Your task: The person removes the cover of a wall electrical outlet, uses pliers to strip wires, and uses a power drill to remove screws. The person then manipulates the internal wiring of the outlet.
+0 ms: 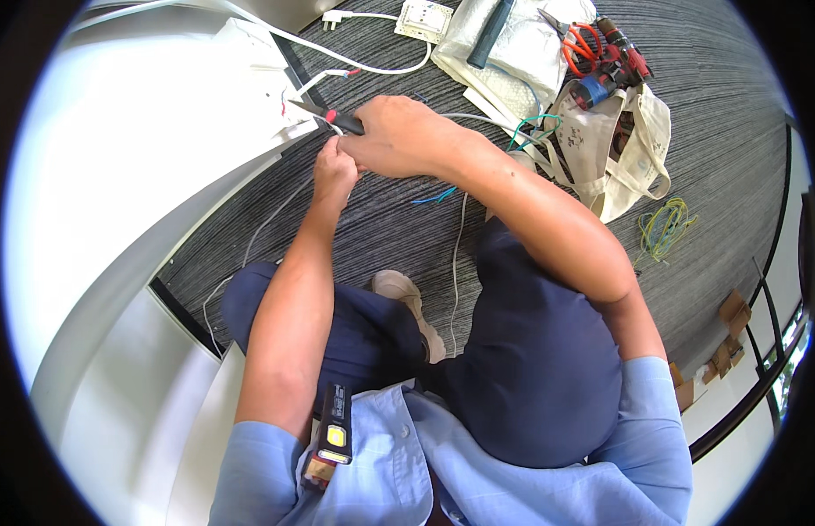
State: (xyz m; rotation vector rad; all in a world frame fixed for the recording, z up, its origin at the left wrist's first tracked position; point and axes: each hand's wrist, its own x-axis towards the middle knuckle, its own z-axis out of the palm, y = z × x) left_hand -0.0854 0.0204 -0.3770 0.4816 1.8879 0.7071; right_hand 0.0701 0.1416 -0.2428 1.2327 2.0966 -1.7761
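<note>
My right hand point(398, 136) is closed round the black and red handle of a knife point(344, 122), whose blade points left toward the white wall. Just below it, my left hand point(335, 174) pinches a thin white cable point(334, 129); the two hands touch or nearly touch. The knife's blade lies close to the cable's end, but whether it touches the cable I cannot tell. Beside the blade, a white box-like fitting point(265, 103) at the wall has small red and white wires. Another white cable end point(337, 74) with a red wire lies behind the knife.
A white socket point(423, 21) with a plug point(335, 17) lies at the back. On the right are plastic wrapping point(460, 57), orange-handled scissors point(583, 51), a red drill point(625, 51), a canvas bag point(591, 145) and a yellow-green wire coil point(669, 228). Loose cable point(458, 263) crosses the carpet.
</note>
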